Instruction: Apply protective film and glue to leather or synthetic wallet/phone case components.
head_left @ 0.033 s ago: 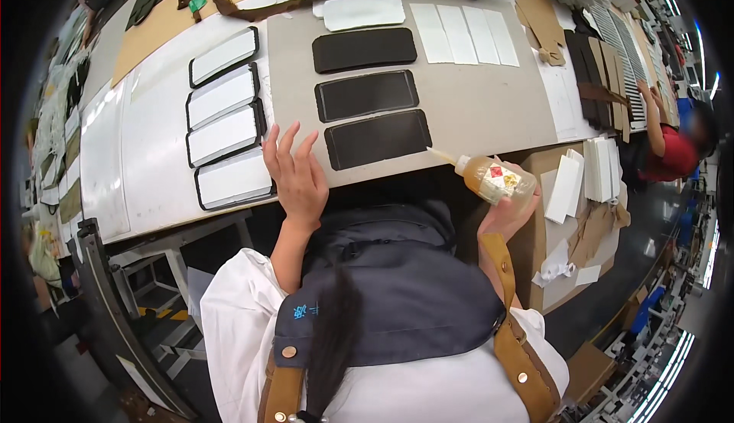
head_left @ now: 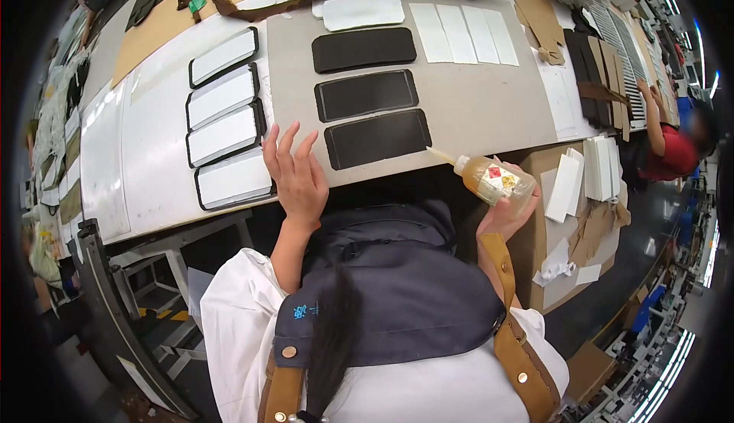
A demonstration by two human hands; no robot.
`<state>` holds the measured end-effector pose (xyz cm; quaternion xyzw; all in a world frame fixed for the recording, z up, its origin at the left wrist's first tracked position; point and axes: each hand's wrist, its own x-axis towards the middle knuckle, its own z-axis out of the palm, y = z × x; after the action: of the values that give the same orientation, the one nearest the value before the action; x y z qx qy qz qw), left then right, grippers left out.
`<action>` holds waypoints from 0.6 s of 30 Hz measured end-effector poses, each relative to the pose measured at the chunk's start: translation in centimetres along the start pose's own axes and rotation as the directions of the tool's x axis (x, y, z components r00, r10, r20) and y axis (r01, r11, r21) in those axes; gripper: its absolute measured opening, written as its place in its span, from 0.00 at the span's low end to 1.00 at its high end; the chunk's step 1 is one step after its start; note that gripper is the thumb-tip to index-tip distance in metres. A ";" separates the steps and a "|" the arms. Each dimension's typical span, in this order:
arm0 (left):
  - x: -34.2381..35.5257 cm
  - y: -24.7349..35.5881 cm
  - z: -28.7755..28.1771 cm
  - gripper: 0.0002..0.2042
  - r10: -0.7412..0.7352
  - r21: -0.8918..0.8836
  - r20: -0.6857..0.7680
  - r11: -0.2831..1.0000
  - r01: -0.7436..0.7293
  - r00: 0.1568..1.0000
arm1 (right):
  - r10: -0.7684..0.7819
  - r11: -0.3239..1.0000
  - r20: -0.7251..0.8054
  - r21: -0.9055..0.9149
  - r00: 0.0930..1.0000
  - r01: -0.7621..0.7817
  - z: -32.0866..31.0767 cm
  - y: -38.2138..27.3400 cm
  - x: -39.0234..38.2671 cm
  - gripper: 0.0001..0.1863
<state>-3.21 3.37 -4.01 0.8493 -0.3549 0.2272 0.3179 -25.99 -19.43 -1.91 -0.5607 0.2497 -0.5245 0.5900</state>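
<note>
My left hand (head_left: 294, 174) lies open at the table's near edge, fingers spread, just left of the nearest black rectangular piece (head_left: 377, 138). That piece lies on a grey board (head_left: 489, 105). My right hand (head_left: 511, 210) is shut on a clear squeeze bottle of amber liquid (head_left: 493, 180), held off the table's edge. The bottle's thin nozzle (head_left: 440, 155) points at the lower right corner of that black piece. Two more black pieces (head_left: 365, 94) lie beyond it on the board.
Several white pieces with black borders (head_left: 224, 134) lie in a column on the left. White strips (head_left: 462, 33) and brown and black cut pieces (head_left: 589, 71) lie at the back right. A cardboard box (head_left: 554, 270) holds white pieces. A person in red (head_left: 669, 155) works at the right.
</note>
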 end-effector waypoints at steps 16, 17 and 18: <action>-0.2 -0.1 0.1 0.21 -0.004 -0.002 -0.005 1.000 0.004 1.000 | -0.193 0.981 0.224 0.077 0.955 0.180 2.6 1.4 -2.8 0.47; -0.1 -0.1 0.1 0.21 0.004 -0.005 -0.012 1.000 -0.004 1.000 | -0.191 0.981 0.224 0.078 0.956 0.178 2.7 1.7 -2.9 0.47; 0.0 -0.1 0.0 0.21 0.003 -0.003 -0.011 1.000 -0.003 1.000 | -0.237 0.971 0.255 0.095 0.938 0.220 3.0 2.0 -2.9 0.47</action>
<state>-3.17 3.42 -4.07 0.8471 -0.3546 0.2319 0.3208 -23.64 -15.95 -3.87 -0.6312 0.0849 -0.5178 0.5711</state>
